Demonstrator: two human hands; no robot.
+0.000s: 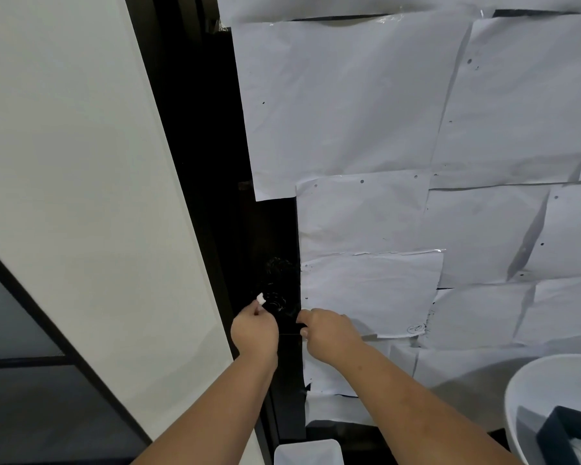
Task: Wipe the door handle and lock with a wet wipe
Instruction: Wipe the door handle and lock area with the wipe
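The black door point(269, 229) stands between a white wall and sheets of paper taped over it. Its black lock point(277, 298) shows faint smear marks on a dark plate. My left hand point(254, 330) is closed on a small white wet wipe point(261, 299), whose tip pokes out above my fingers and touches the lock's left side. My right hand point(329, 330) grips the black door handle point(296, 328) just below and right of the lock. The handle is mostly hidden by my fingers and the darkness.
White paper sheets point(399, 129) cover the door's right part. A white wall point(81, 162) stands at the left. A white round bin point(530, 397) holding a dark box sits at the lower right, and a white container point(307, 451) lies below my arms.
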